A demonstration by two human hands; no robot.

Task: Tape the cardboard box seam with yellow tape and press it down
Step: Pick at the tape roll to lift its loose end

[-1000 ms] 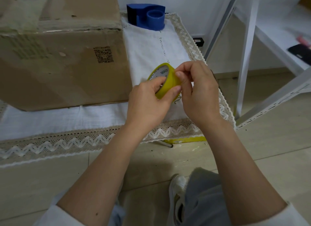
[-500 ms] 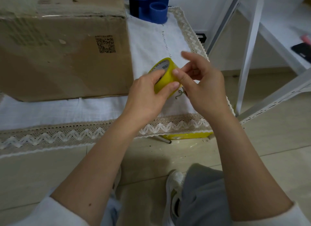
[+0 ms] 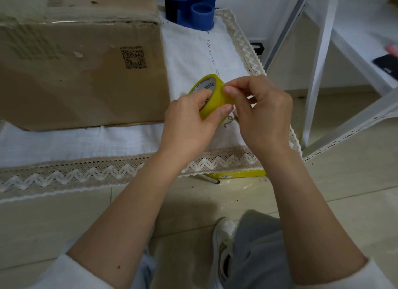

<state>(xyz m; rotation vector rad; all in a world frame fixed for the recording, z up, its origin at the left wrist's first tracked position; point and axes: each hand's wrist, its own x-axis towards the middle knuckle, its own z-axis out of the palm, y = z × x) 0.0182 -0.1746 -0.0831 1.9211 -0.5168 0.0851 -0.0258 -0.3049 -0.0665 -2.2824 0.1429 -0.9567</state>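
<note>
My left hand (image 3: 189,118) grips the yellow tape roll (image 3: 212,97), thumb across its outer band, held above the cloth-covered surface (image 3: 193,52). My right hand (image 3: 261,114) curls in, fingertips pinching at the roll's edge. Cardboard box (image 3: 79,67) sits to the left.

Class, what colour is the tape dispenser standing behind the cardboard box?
Blue. The tape dispenser shows clearly in the head view, on the white cloth.

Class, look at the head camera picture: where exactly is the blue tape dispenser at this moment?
The blue tape dispenser sits at the top centre of the head view, on the far end of the white cloth, just right of the cardboard box.
</note>
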